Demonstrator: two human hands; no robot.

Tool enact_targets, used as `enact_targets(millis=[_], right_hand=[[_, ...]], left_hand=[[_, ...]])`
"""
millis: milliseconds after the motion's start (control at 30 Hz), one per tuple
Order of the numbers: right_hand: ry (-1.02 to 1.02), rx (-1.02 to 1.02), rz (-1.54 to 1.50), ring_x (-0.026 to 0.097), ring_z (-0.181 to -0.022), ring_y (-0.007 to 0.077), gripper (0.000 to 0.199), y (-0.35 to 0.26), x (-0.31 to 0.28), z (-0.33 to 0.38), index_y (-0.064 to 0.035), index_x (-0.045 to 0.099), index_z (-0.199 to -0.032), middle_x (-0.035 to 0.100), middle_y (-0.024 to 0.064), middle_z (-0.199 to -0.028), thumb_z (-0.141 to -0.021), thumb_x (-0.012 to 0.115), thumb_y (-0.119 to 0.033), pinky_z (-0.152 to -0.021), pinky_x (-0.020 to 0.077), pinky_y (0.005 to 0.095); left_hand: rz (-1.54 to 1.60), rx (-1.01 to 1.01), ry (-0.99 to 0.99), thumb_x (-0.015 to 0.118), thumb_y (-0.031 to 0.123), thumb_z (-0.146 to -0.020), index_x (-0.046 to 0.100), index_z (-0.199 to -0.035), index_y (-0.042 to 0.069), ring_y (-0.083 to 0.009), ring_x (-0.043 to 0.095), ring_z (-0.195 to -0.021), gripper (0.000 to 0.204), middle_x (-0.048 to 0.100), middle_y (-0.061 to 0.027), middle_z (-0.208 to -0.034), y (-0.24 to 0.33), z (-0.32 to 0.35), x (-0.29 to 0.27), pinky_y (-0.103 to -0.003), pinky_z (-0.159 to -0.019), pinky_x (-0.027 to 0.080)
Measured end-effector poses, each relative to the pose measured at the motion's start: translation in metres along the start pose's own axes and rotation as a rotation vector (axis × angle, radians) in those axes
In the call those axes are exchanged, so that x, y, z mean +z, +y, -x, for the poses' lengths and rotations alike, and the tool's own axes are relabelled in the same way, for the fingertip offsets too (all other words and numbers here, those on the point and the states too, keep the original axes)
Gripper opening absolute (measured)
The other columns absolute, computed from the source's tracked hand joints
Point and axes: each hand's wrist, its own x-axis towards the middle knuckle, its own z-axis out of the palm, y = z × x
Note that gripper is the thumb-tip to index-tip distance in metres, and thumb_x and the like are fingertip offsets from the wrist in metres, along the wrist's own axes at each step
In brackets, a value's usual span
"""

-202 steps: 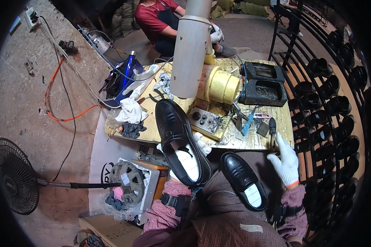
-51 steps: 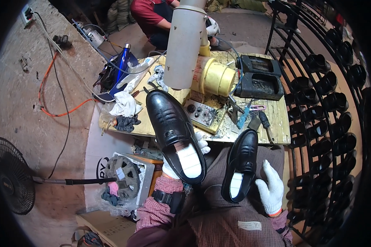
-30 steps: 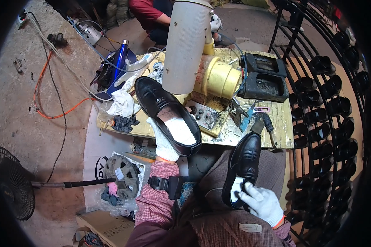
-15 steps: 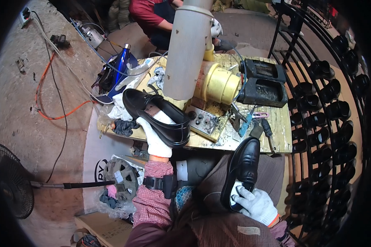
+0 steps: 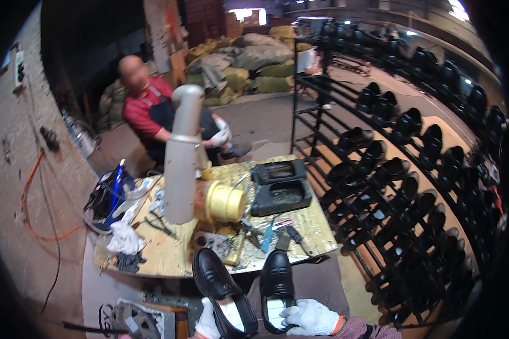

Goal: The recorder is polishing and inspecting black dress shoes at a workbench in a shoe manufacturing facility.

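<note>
Two black leather loafers with pale insoles are side by side at the lower middle, toes pointing away from me. My left hand (image 5: 207, 321), in a white glove, is closed on the outer side of the left loafer (image 5: 214, 276). My right hand (image 5: 312, 317), also gloved in white, grips the right loafer (image 5: 277, 272) near its heel, with fingertips at the shoe opening. The left thumb shows along the shoe's side; its other fingers are hidden. Both loafers are just in front of the worktable's near edge.
On the wooden worktable (image 5: 316, 237) stand a yellow machine (image 5: 223, 201) with a grey pipe (image 5: 182, 164), a black double tray (image 5: 283, 195), pliers (image 5: 163, 225) and other tools. A rack (image 5: 345, 135) full of black shoes stands right. Beyond the table, a person (image 5: 147, 113) in red sits.
My view has tilted up and swung right. The left loafer has come down from over the table and turned, so both shoes now sit next to each other, toes away.
</note>
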Motion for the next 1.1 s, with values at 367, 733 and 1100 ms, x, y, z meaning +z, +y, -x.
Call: enact_targets(millis=[367,733,1100], right_hand=[[0.130,-0.090,-0.353,0.067,-0.108,0.0364,0.037,-0.046,-0.072,0.029,-0.0017,0.073,-0.107,0.070,0.0188,-0.121,-0.081,0.085,-0.025,-0.094,0.0502,0.0447],[-0.029,0.192,-0.575,0.056,-0.126,0.0333,0.056,-0.065,-0.062,-0.001,-0.0130,0.051,-0.145,0.058,0.0133,-0.142,-0.095,0.062,-0.037,-0.112,0.0401,0.0523],[0.178,-0.081,0.219,0.058,-0.122,0.0464,0.047,-0.056,-0.049,0.000,-0.0135,0.074,-0.119,0.058,0.0180,-0.139,-0.078,0.074,-0.036,-0.106,0.0460,0.0559]], left_hand=[[-0.475,-0.011,-0.223,0.050,0.054,-0.105,0.038,-0.155,0.005,-0.0295,0.056,-0.131,0.072,0.054,-0.0160,-0.148,-0.010,-0.004,0.033,-0.046,-0.113,0.044],[-0.524,-0.405,-0.572,0.049,0.039,-0.108,0.028,-0.162,0.007,-0.0249,0.050,-0.139,0.066,0.045,-0.0146,-0.156,-0.066,-0.048,0.115,-0.043,-0.119,0.039],[-0.532,-0.515,-0.600,0.049,0.039,-0.108,0.025,-0.163,0.008,-0.0239,0.049,-0.139,0.067,0.044,-0.0143,-0.157,-0.075,-0.047,0.099,-0.042,-0.119,0.039]])
